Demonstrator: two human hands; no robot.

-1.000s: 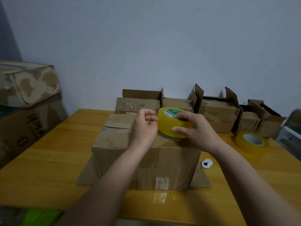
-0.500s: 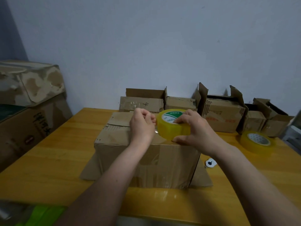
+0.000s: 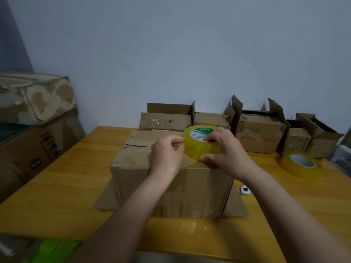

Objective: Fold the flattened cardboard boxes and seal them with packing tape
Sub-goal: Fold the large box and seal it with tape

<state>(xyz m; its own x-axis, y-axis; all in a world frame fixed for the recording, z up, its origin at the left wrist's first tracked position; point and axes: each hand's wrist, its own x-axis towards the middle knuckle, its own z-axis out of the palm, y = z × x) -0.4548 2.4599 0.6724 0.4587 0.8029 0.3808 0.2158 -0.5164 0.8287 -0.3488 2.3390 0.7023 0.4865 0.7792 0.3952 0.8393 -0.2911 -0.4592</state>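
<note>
A folded cardboard box (image 3: 136, 162) stands upright in the middle of the wooden table (image 3: 57, 196), its lower flaps spread flat on the wood. Above its top, my right hand (image 3: 226, 150) grips a yellow roll of packing tape (image 3: 199, 147) with a green and white core label. My left hand (image 3: 167, 152) is curled at the roll's left edge, its fingertips pinching at the tape there. Whether a loose tape end is between those fingers I cannot tell.
A second yellow tape roll (image 3: 300, 164) lies on the table at the right. Several open small boxes (image 3: 260, 133) line the wall behind. Large worn cartons (image 3: 34, 114) are stacked at the left. A small white object (image 3: 245, 189) lies beside the box.
Both hands and the tape roll stay over the box top with only slight shifts. The camera view has drifted a little.
</note>
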